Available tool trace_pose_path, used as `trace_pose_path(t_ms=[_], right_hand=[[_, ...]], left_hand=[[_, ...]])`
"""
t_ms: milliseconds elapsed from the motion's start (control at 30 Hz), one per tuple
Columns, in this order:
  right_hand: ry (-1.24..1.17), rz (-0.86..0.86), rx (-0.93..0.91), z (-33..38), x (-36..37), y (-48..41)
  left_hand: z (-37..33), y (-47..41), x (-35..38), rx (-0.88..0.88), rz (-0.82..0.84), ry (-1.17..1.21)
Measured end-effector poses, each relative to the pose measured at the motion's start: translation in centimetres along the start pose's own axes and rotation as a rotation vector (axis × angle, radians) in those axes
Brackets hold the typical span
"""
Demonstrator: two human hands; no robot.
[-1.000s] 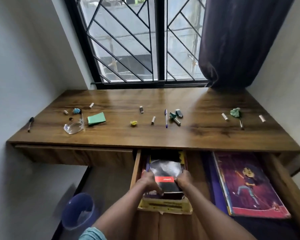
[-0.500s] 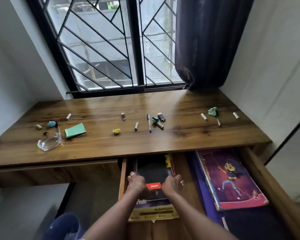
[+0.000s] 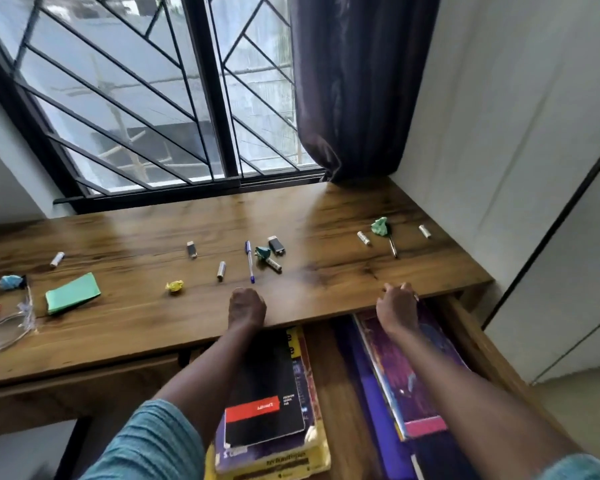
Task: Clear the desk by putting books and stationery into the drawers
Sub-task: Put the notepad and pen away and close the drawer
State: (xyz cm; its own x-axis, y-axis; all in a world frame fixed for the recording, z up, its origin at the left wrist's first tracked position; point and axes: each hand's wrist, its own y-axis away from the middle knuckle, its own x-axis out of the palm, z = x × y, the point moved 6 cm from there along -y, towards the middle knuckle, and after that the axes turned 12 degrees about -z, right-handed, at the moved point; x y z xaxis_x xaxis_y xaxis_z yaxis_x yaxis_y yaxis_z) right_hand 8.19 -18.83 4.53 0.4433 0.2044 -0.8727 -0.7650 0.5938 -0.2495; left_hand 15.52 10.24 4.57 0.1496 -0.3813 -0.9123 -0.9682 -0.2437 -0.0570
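Single head-worn wide-angle view, close above the open wooden drawer [image 3: 483, 351], looking forward and down across the brown wooden desk [image 3: 326, 220] toward the black-barred window [image 3: 215, 98].

Both arms outstretched. Left hand [image 3: 246, 304] curled, empty, over desk [image 3: 326, 303] front edge; right hand [image 3: 397, 304] fingers bent on same edge, rightward.

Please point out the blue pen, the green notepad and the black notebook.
blue pen [image 3: 249, 261]: head view, mid barrel.
green notepad [image 3: 72, 293]: head view, top face.
black notebook [image 3: 269, 384]: head view, cover.
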Motion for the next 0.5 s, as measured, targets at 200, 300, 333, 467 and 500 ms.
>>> trace_pose_path(t_ms=[200, 300, 333, 467, 500], right_hand=[[0.026, -0.041, 0.008, -1.2, 2.5, -8.7], [0.052, -0.024, 0.013, -1.0, 3.7, -11.8], [0.059, -0.014, 0.009, -0.9, 4.2, -12.6], [0.099, -0.009, 0.002, -1.0, 5.3, -14.8], [0.094, -0.015, 0.025, -1.1, 5.3, -15.1]], left_hand=[[-1.5, -5.7, 2.5, -0.114, -0.098, 0.016], [-2.0, -7.8, 3.1, -0.217, -0.113, -0.003], [-2.0, -8.2, 3.2, -0.246, -0.116, -0.003], [-2.1, -9.1, 3.6, -0.304, -0.168, 0.023], [-2.2, -9.0, 3.5, -0.299, -0.18, 0.021]])
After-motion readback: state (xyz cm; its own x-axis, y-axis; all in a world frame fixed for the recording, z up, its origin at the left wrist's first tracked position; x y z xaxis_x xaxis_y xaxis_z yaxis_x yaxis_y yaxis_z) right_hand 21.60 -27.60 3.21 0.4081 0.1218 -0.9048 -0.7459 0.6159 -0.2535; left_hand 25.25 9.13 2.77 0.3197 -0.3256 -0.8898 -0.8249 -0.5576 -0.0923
